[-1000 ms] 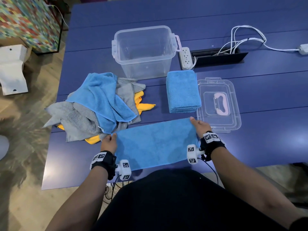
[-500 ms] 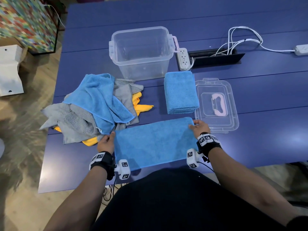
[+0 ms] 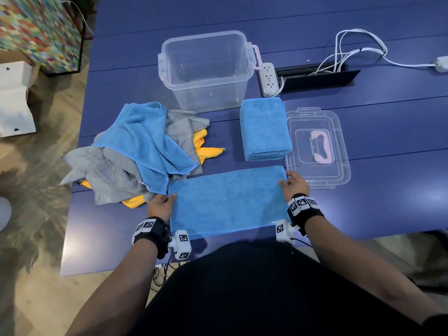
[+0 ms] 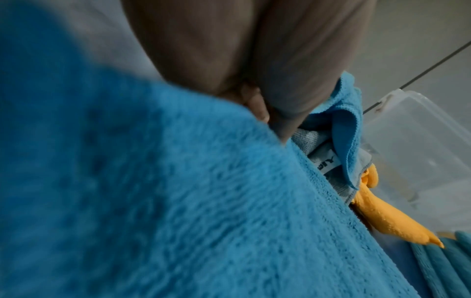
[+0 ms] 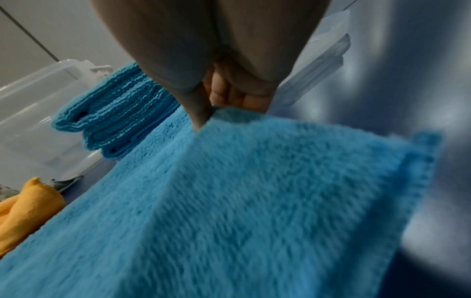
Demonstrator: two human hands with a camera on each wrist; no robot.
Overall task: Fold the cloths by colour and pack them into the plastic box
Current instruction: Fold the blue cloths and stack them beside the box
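Hands first: your left hand (image 3: 161,205) has the far left corner of the blue cloth (image 3: 228,202) pinched between thumb and curled fingers, and your right hand (image 3: 294,184) does the same at the far right corner, thumb on top and fingers tucked under the edge. The cloth lies flat as a long strip between your hands, its near edge close to the table's (image 3: 388,190) front edge by your wrists.

Just past your right hand sits the box lid (image 3: 339,175), its near edge almost touching your knuckles, so that side's tight. Beyond the cloth's far edge, between your hands but nearer the right one, is the folded blue stack (image 3: 265,129), with a narrow strip of bare table between it and the cloth. The plastic box (image 3: 204,69) stands open further out, beyond the stack and a bit left.

Your left hand is right up against the heap of unfolded cloths (image 3: 135,154), blue over grey and yellow, and its near edge touches the cloth's left corner. Right of your right hand, past the lid, it's open table.
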